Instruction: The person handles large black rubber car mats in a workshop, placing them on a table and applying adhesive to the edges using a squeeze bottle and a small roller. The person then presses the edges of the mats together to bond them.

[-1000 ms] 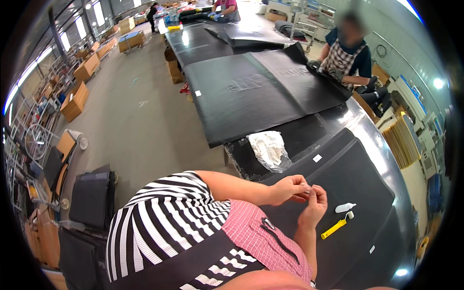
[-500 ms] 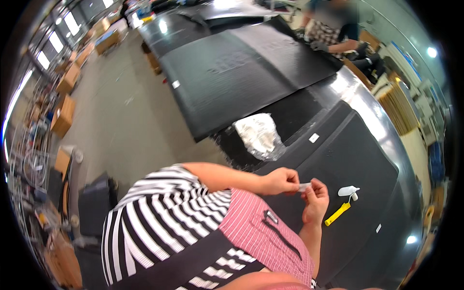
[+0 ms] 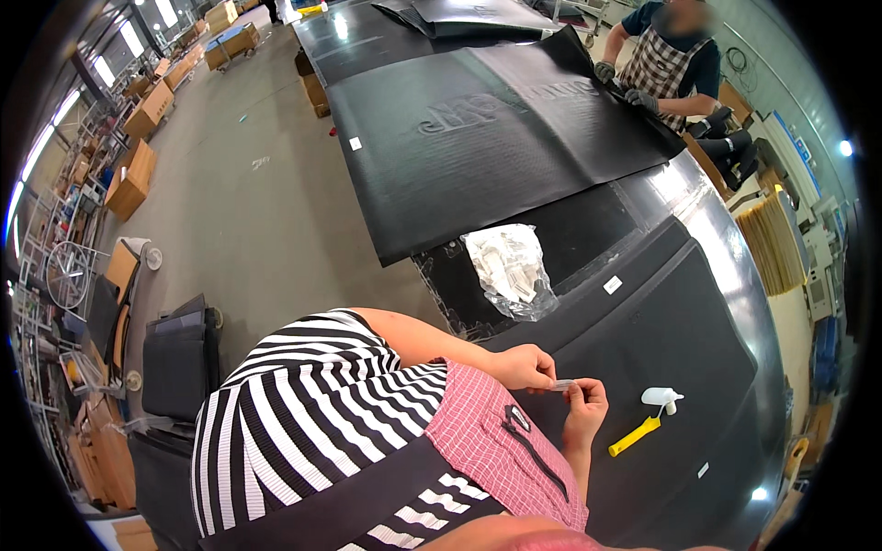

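Observation:
Between my two hands, just above a black sheet (image 3: pixel 643 344), is a small white label (image 3: pixel 563 385). The fingertips of my left hand (image 3: pixel 524 367) pinch one end, and those of my right hand (image 3: pixel 585 413) pinch the other. To the right of my right hand, a white squeeze bottle (image 3: pixel 658 396) lies on the sheet. Beside it is a small roller with a yellow handle (image 3: pixel 634 437). Two more white labels lie on the sheet: one label (image 3: pixel 612 285) farther off, one label (image 3: pixel 704 470) nearer. A clear plastic bag (image 3: pixel 508 264) full of white pieces lies beyond my left hand.
A large embossed black sheet (image 3: pixel 478 138) covers the far part of the shiny table (image 3: pixel 684 184). At its far right edge, a co-worker in a checked apron (image 3: pixel 657 69) grips it with gloved hands. Cartons (image 3: pixel 133 179) line the floor at left; stacked boards (image 3: pixel 772 243) stand at right.
The whole view has shifted, showing more of the co-worker. My hands sit slightly lower in the picture, still pinching the label, which is now turned more level.

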Available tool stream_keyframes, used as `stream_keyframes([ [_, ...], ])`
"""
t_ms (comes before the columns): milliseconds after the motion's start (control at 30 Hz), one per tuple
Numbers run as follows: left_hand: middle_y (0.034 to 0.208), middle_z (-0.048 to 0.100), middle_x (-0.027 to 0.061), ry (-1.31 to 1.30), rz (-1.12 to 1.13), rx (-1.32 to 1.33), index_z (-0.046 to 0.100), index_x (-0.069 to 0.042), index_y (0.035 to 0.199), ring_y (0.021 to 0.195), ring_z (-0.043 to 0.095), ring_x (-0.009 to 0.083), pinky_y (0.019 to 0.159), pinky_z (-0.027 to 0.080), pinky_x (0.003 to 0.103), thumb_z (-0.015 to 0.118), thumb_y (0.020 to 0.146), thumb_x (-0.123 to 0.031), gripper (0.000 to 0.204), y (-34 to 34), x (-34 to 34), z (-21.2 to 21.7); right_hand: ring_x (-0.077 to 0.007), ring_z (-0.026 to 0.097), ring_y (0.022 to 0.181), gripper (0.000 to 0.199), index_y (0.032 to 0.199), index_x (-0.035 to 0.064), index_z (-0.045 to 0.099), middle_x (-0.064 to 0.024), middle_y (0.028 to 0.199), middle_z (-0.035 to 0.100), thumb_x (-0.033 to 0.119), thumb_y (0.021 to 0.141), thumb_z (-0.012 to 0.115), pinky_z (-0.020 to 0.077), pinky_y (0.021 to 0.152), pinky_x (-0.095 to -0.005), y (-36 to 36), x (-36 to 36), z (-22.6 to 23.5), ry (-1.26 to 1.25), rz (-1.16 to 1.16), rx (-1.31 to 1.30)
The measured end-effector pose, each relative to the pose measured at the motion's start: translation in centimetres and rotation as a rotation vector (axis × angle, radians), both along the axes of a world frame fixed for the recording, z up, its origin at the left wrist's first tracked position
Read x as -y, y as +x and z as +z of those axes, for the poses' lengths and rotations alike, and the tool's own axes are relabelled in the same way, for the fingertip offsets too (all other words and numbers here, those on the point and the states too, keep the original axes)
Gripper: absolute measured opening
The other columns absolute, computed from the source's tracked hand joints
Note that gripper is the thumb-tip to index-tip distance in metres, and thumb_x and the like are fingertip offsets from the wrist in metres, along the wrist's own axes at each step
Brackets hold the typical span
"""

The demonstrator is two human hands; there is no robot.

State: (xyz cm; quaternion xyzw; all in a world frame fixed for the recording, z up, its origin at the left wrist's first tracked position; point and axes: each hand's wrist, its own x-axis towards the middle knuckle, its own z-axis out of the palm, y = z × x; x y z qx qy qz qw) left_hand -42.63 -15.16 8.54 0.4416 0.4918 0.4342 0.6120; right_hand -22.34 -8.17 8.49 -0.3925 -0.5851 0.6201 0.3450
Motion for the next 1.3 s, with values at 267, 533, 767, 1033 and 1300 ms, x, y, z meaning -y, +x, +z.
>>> stream_keyframes([
  [267,0.076,0.070,0.0061,-0.047,0.023,-0.016,0.073,0.001,0.092,0.064,0.064,0.0125,0.060,0.053,0.029,0.068,0.088,-0.014,0.016,0.4,-0.5,-0.7,-0.0126,0.064,0.071,0.009,0.097,0.0008,0.064,-0.0057,0.084,0.067,-0.005,0.091,0.067,0.0537,0.069,-0.0243,0.0,-0.7,-0.2,-0.095,-0.027,-0.048],
  [533,0.078,0.070,0.0061,-0.059,0.009,-0.044,0.070,-0.001,0.091,0.067,0.066,0.0122,0.061,0.055,0.028,0.070,0.087,-0.014,0.014,0.7,-0.3,-0.9,-0.0130,0.062,0.067,0.007,0.090,0.0025,0.062,-0.0057,0.079,0.065,-0.003,0.092,0.066,0.0520,0.066,-0.0247,0.3,-0.3,-0.3,-0.103,-0.014,-0.070],
  [767,0.079,0.070,0.0064,-0.054,0.021,-0.024,0.068,-0.001,0.089,0.068,0.067,0.0125,0.061,0.054,0.027,0.070,0.087,-0.014,0.013,1.1,0.0,-1.3,-0.0116,0.060,0.067,0.006,0.091,0.0028,0.061,-0.0040,0.079,0.063,0.000,0.094,0.066,0.0500,0.066,-0.0238,1.0,-0.1,-0.1,-0.077,0.034,-0.088],
  [1033,0.081,0.070,0.0062,-0.100,-0.009,-0.033,0.067,-0.002,0.089,0.071,0.067,0.0130,0.064,0.055,0.027,0.068,0.089,-0.015,0.014,1.3,-0.3,-1.1,-0.0106,0.060,0.068,0.007,0.092,0.0024,0.062,-0.0039,0.080,0.065,0.001,0.093,0.068,0.0504,0.066,-0.0228,1.8,-0.2,-0.8,0.020,-0.108,-0.093],
  [1300,0.088,0.070,0.0067,-0.141,-0.068,-0.079,0.066,-0.001,0.094,0.078,0.068,0.0137,0.069,0.056,0.028,0.067,0.093,-0.019,0.017,1.3,-0.3,-0.8,-0.0100,0.060,0.067,0.006,0.092,0.0011,0.062,-0.0035,0.079,0.065,-0.002,0.091,0.067,0.0498,0.063,-0.0224,2.5,-1.2,-2.2,0.098,-0.097,0.047],
])
